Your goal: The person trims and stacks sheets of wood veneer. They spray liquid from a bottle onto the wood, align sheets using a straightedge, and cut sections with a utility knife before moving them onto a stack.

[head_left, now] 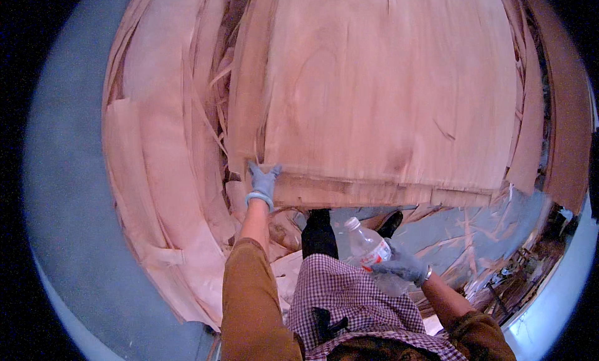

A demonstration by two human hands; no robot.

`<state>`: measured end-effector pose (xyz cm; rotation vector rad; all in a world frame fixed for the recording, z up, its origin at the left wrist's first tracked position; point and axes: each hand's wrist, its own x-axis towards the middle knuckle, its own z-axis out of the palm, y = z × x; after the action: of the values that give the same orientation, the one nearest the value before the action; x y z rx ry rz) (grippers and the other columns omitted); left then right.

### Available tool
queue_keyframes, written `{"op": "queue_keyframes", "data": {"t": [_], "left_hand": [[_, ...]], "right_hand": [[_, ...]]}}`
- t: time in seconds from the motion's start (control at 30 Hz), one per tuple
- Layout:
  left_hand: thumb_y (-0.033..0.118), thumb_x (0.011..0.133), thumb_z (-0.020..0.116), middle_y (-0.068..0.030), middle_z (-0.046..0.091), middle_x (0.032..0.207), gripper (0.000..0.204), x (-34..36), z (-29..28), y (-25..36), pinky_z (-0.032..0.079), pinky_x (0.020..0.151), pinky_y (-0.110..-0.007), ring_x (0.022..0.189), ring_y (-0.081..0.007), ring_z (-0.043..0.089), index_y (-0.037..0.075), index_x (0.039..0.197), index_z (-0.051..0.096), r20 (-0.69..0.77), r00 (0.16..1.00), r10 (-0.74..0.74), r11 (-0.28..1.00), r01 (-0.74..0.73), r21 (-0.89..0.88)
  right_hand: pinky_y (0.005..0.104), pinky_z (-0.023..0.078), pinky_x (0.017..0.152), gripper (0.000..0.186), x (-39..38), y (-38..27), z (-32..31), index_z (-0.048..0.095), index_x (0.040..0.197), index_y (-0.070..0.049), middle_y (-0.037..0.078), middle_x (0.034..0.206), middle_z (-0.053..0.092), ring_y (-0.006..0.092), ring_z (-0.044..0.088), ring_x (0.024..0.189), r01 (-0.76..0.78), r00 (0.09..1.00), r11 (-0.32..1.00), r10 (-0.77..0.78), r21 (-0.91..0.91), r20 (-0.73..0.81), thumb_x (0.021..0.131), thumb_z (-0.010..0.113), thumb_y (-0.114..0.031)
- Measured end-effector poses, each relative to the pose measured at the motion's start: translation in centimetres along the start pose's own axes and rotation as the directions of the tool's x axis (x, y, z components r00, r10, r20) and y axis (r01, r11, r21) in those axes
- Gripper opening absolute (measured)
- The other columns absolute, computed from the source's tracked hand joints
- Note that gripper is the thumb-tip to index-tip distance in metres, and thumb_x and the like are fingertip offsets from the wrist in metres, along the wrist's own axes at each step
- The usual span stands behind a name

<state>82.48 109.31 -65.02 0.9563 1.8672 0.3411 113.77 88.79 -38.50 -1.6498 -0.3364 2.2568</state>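
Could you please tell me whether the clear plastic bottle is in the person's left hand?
No, the right hand holds the clear bottle, while the left hand is at the wood sheets' near edge.

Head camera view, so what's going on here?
The person's grey-gloved left hand is at the near left corner of a pile of wood veneer sheets. The grey-gloved right hand holds a clear plastic bottle, tilted, in front of a checked apron. More veneer lies to the left.
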Motion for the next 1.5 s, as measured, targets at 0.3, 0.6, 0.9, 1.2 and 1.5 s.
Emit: {"op": "queue_keyframes", "data": {"t": [0.3, 0.6, 0.9, 1.2, 1.5], "left_hand": [[0.025, 0.074, 0.069, -0.0186, 0.063, 0.083, 0.032, -4.2, 0.7, 8.8, 0.046, 0.073, -0.038, 0.077, -0.0303, 0.059, -0.002, 0.09, 0.06, 0.002, 0.971, 0.238, 0.928, -0.228, 0.294], [0.022, 0.078, 0.052, -0.0105, 0.06, 0.073, 0.012, -17.5, 6.3, 17.0, 0.041, 0.063, -0.041, 0.069, -0.027, 0.057, 0.012, 0.071, 0.054, 0.359, 0.637, 0.683, 0.293, -0.688, 0.664], [0.018, 0.073, 0.056, -0.0027, 0.062, 0.072, 0.004, -23.2, 12.5, 17.0, 0.038, 0.068, -0.038, 0.072, -0.0204, 0.059, 0.018, 0.073, 0.061, 0.424, 0.436, 0.794, 0.138, -0.808, 0.572], [0.016, 0.078, 0.055, -0.0044, 0.066, 0.076, 0.011, -27.8, 17.0, 19.9, 0.04, 0.068, -0.039, 0.077, -0.0208, 0.061, 0.017, 0.075, 0.065, 0.564, 0.503, 0.655, 0.064, -0.781, 0.622], [0.013, 0.076, 0.053, -0.0081, 0.052, 0.12, 0.022, -31.8, 15.8, 27.3, 0.038, 0.08, -0.039, 0.104, -0.0232, 0.05, 0.012, 0.093, 0.067, 0.353, 0.272, 0.895, -0.019, -0.769, 0.639]], "right_hand": [[0.0316, 0.044, 0.089, 0.07, 0.4, -1.1, -0.1, 0.04, 0.125, -0.002, 0.009, 0.114, 0.055, 0.0168, 0.053, 0.102, 0.061, 0.998, 0.998, -0.061, 0.0, 0.0, 0.071, 0.077, -0.027], [0.0318, 0.043, 0.09, 0.067, -4.6, -7.2, 1.2, 0.037, 0.129, -0.002, 0.006, 0.115, 0.054, 0.0148, 0.053, 0.101, 0.243, 0.97, 0.961, -0.243, 0.129, -0.014, 0.076, 0.073, -0.024], [0.0274, 0.045, 0.081, 0.043, -9.3, -10.4, 0.8, 0.055, 0.112, -0.003, 0.003, 0.102, 0.06, 0.0112, 0.054, 0.091, 0.395, 0.873, 0.918, -0.384, -0.027, -0.302, 0.082, 0.067, -0.032], [0.0242, 0.047, 0.068, 0.041, -20.3, -7.8, -5.0, 0.055, 0.11, -0.004, 0.001, 0.095, 0.06, 0.0091, 0.056, 0.078, 0.355, 0.896, 0.935, -0.332, 0.025, -0.293, 0.083, 0.066, -0.031], [0.0249, 0.046, 0.074, 0.052, -22.6, -8.3, -5.2, 0.049, 0.119, -0.004, 0.001, 0.103, 0.057, 0.0093, 0.053, 0.087, 0.294, 0.922, 0.956, -0.277, 0.022, -0.272, 0.081, 0.068, -0.034]]}}
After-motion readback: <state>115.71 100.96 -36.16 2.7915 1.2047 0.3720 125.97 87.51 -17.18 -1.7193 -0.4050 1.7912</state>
